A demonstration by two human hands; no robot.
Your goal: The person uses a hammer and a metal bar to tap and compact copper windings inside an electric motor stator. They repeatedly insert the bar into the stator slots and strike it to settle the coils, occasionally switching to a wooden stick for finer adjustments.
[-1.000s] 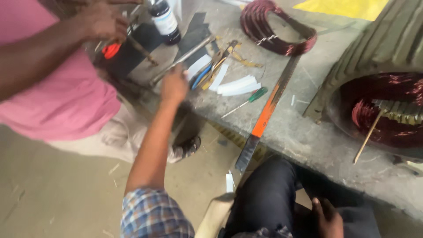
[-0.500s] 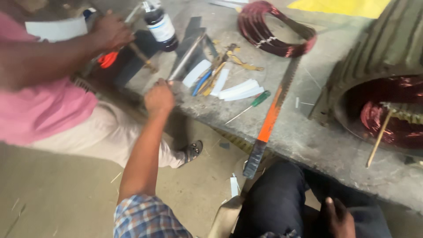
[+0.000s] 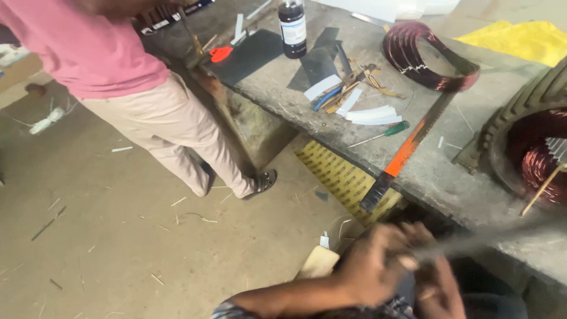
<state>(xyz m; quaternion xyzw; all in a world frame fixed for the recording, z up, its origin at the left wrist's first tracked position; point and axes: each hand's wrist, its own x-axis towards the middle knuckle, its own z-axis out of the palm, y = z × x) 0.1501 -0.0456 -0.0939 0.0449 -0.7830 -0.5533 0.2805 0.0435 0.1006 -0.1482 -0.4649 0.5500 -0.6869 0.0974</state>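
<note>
Workbench [image 3: 449,177], white-labelled dark bottle [image 3: 292,28]

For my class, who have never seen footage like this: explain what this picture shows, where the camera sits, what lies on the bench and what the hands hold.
There is no machine here. A camera worn on a person's head looks down at their own two bare hands, low in the view. The left hand and right hand meet around a long thin grey strip, blurred by motion, so the exact grip is unclear. Beyond them is a rough grey concrete bench. On it lie a long flat saw with an orange middle, a green-handled screwdriver, curved white paper strips, a dark bottle with a white label and a loop of reddish copper wire. At the right stands a ribbed grey motor housing with copper windings. A co-worker in a pink shirt stands at the bench's left end.
</note>
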